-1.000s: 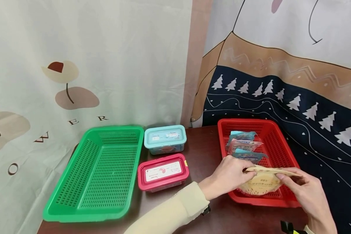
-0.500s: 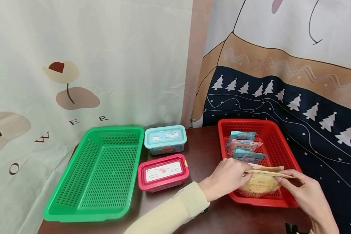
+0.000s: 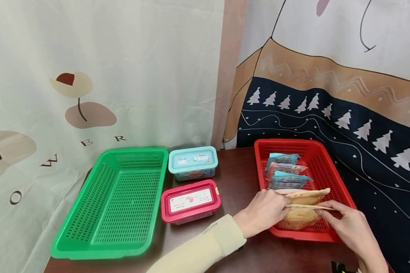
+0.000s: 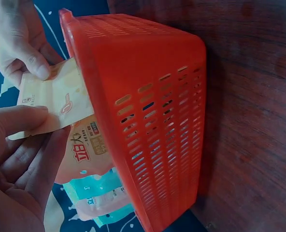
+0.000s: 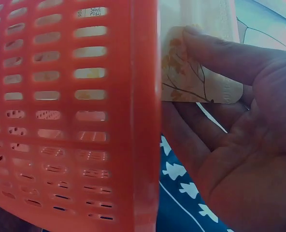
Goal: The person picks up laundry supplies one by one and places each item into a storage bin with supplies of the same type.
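My left hand (image 3: 266, 208) pinches the upper left corner of a flat cream-yellow packet (image 3: 298, 217). On its other upper corner my right hand (image 3: 348, 223) has its thumb in front and fingers behind. The packet stands upright in the front of the red basket (image 3: 307, 236), its lower part inside. Just behind it leans another yellowish packet (image 3: 309, 196), which shows red characters in the left wrist view. Further back stand a blue packet (image 3: 290, 181), a pink packet (image 3: 287, 168) and another blue packet (image 3: 283, 158). The right wrist view shows a printed branch on the held packet (image 5: 225, 87).
A green basket (image 3: 123, 204) stands at the left of the dark wooden table (image 3: 235, 170). Between the baskets sit a light blue lidded box (image 3: 193, 161) and a dark pink lidded box (image 3: 191, 201). A printed curtain (image 3: 140, 76) hangs behind.
Both hands have drawn the held packet toward the basket's front and slightly down. More of the yellowish packet behind it shows now. The boxes and green basket have stayed put.
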`<state>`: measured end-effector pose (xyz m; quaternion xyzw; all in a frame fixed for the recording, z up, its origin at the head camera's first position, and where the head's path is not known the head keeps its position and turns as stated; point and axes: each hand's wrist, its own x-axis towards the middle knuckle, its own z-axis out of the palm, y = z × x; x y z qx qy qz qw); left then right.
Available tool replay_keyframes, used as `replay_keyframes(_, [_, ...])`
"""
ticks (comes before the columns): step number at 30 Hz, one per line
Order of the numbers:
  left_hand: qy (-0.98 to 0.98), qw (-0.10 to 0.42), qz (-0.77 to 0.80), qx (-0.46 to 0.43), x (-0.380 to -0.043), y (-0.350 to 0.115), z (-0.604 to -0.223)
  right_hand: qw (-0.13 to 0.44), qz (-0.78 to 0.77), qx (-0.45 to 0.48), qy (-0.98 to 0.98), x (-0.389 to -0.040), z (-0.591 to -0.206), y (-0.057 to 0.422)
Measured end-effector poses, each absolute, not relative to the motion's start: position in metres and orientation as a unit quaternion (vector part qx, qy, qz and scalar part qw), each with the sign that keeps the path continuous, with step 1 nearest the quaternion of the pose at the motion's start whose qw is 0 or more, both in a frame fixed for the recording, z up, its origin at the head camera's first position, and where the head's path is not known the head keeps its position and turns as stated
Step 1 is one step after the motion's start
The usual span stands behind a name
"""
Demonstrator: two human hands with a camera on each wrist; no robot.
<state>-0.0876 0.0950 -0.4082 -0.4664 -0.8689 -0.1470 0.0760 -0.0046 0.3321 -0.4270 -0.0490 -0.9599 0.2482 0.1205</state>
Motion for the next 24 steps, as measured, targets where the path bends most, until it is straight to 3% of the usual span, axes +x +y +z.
replay_keyframes(15, [-0.878, 0.064, -0.174, -0.441, -0.085, 0.086, -0.409, 0.064, 0.279, -0.063, -0.956, -0.001, -0.417, 0.326])
replay_keyframes(24, [-0.875, 0.062, -0.271, -0.396, -0.085, 0.056, -0.397, 0.169, 0.297, -0.028, -0.940, 0.003, -0.400, 0.315])
